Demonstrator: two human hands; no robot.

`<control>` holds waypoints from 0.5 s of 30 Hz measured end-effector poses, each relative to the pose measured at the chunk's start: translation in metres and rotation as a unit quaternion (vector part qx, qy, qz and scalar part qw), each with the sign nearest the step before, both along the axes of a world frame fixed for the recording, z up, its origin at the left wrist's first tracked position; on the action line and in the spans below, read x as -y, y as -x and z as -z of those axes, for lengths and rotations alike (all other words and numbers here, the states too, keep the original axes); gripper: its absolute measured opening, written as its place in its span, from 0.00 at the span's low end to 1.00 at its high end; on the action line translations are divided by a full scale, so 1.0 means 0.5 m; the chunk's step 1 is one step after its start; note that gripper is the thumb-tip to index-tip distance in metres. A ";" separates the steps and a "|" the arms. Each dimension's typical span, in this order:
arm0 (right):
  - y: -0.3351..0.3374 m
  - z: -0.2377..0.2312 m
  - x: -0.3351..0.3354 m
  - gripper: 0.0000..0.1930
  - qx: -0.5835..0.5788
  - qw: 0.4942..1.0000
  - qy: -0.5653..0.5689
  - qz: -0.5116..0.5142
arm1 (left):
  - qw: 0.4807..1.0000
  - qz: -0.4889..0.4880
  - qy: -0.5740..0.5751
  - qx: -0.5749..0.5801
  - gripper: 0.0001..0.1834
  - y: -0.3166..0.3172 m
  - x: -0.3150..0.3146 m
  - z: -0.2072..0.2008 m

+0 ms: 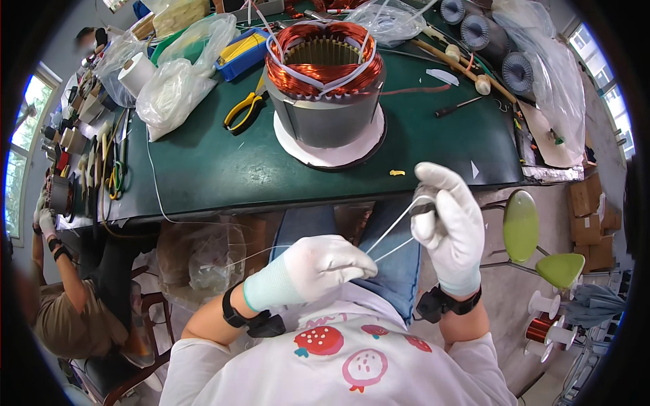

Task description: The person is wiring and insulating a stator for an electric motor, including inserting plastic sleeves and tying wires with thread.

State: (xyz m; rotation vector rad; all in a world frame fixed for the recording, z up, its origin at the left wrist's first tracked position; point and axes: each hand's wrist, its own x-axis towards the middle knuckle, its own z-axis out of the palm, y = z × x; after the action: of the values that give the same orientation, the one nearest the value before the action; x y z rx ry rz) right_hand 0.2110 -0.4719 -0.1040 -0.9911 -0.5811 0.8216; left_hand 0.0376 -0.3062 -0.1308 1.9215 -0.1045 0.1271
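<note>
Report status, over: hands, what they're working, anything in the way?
Left hand closed on white cord; right hand gripping it too. Cord in two straight strands between them. Nothing across the span; wound stator on the table beyond, clear of both hands.

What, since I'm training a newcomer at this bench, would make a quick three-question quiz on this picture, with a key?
1. What is stretched between the gloved left hand and right hand?
2. What does the copper-wound core stand on?
A) a blue tray
B) a white round pad
C) a green chair
3. True or false: in the picture, the yellow-and-black pliers lie to the left of the core.

Key:
1. White cord, in two strands.
2. B.
3. True.
</note>
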 end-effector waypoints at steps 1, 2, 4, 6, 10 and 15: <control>-0.006 0.002 -0.003 0.21 -0.017 0.999 -0.029 0.022 | 0.998 0.025 0.035 -0.036 0.08 0.009 -0.003 0.004; -0.014 0.005 -0.004 0.22 -0.033 0.997 -0.058 0.046 | 0.994 0.051 0.069 -0.072 0.08 0.016 -0.003 0.009; -0.040 0.002 0.002 0.22 -0.053 0.988 -0.081 0.124 | 0.992 0.077 0.060 -0.082 0.08 0.029 0.000 0.029; -0.077 0.003 0.024 0.22 -0.044 0.982 -0.125 0.131 | 0.989 0.086 0.027 -0.119 0.08 0.041 0.002 0.039; -0.119 -0.017 0.056 0.21 -0.011 0.971 -0.151 0.182 | 0.984 0.096 0.008 -0.149 0.09 0.054 0.001 0.054; -0.096 -0.023 0.069 0.21 -0.049 0.967 -0.111 0.225 | 0.993 0.068 -0.058 -0.073 0.08 0.033 -0.011 0.063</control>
State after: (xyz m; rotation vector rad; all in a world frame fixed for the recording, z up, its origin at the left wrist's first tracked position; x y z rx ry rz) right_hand 0.2591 -0.5064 -0.0924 -0.8264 -0.3349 0.3882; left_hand 0.0209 -0.3009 -0.1621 2.0261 -0.1456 -0.1134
